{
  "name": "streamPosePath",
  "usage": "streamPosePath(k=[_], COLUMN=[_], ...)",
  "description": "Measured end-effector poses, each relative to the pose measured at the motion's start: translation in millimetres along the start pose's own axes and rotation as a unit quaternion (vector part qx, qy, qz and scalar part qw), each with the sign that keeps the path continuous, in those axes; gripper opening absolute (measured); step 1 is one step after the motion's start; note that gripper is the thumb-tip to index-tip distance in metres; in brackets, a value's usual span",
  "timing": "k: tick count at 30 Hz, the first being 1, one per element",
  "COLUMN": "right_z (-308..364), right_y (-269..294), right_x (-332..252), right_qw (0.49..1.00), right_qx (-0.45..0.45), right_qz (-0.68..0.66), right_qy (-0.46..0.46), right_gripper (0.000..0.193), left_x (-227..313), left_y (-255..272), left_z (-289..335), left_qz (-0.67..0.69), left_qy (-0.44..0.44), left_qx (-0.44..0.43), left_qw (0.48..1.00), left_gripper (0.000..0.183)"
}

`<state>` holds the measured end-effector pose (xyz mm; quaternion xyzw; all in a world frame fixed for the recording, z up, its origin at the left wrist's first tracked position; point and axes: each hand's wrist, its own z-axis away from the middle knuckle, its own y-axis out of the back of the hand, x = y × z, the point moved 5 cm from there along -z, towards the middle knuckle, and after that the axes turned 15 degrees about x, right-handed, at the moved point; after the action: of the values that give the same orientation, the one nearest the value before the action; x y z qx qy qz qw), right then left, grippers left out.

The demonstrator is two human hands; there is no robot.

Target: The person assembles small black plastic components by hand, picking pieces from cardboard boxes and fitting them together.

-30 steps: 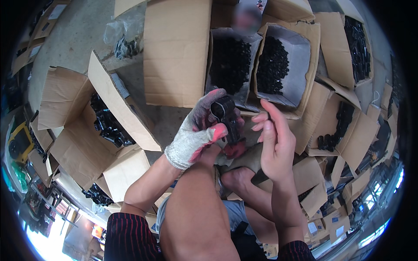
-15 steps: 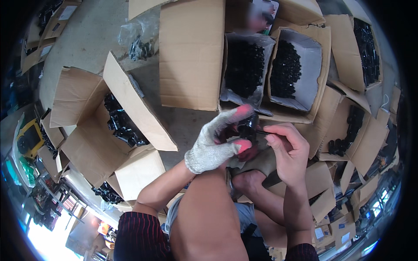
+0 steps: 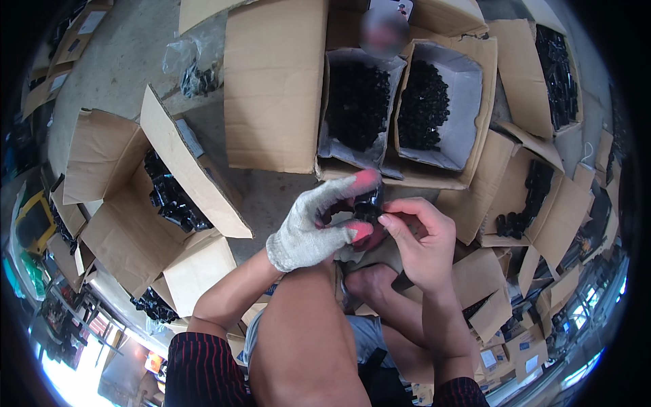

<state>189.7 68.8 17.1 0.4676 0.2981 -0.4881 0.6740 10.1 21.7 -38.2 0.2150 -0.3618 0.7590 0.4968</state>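
Note:
My left hand [image 3: 314, 220], in a grey-white glove with pink-red fingertips, is closed around a glossy black plastic part [image 3: 368, 206] above my knees. The part's exact kind cannot be made out. From the right, my bare right hand [image 3: 419, 237] pinches thumb and forefinger together right against the part's side. A thin black stick-like piece is in that pinch, now almost wholly hidden by the fingertips and the part. Just beyond my hands stand two grey-lined bins, the left bin [image 3: 395, 68] and the right bin [image 3: 468, 102], heaped with small black pieces [image 3: 422, 102].
An open cardboard box [image 3: 125, 220] at left holds glossy black parts [image 3: 173, 193]. Another open box [image 3: 505, 197] with black parts stands at right. A tall cardboard flap [image 3: 271, 88] rises beside the bins. A clear plastic bag [image 3: 196, 64] lies on the concrete floor [image 3: 135, 61].
My right fingertips have moved in against the black part, and the thin black piece that stuck out between them is now mostly hidden. The whole view has shifted slightly.

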Motion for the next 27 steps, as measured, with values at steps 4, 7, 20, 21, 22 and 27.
streamPosePath(k=[4,7,20,21,22,27], right_z=[1,4,-10,-11,-12,-20], right_y=[-1,-3,-19,-19,-20,-16], right_x=[1,4,30,31,32,26], right_qw=[0.997,0.994,0.939,0.938,0.939,0.983], right_qx=[0.016,0.056,0.063,0.048,0.048,0.068], right_qz=[0.015,-0.029,-0.282,-0.282,-0.282,-0.128], right_qy=[0.08,0.094,-0.185,-0.198,-0.191,-0.116], right_gripper=[0.014,0.014,0.04,0.039,0.039,0.029], left_x=[5,15,37,32,31,21], left_y=[0,2,-24,-20,-19,-18], left_z=[-1,-4,-6,-9,-11,-16], left_qz=[-0.039,-0.128,-0.081,-0.051,-0.06,-0.004], left_qy=[-0.054,-0.128,-0.083,-0.045,0.013,0.14], left_qx=[-0.023,-0.029,0.097,0.065,0.046,0.028], left_qw=[0.998,0.983,0.989,0.996,0.997,0.99], left_gripper=[0.072,0.07,0.082,0.074,0.071,0.057])
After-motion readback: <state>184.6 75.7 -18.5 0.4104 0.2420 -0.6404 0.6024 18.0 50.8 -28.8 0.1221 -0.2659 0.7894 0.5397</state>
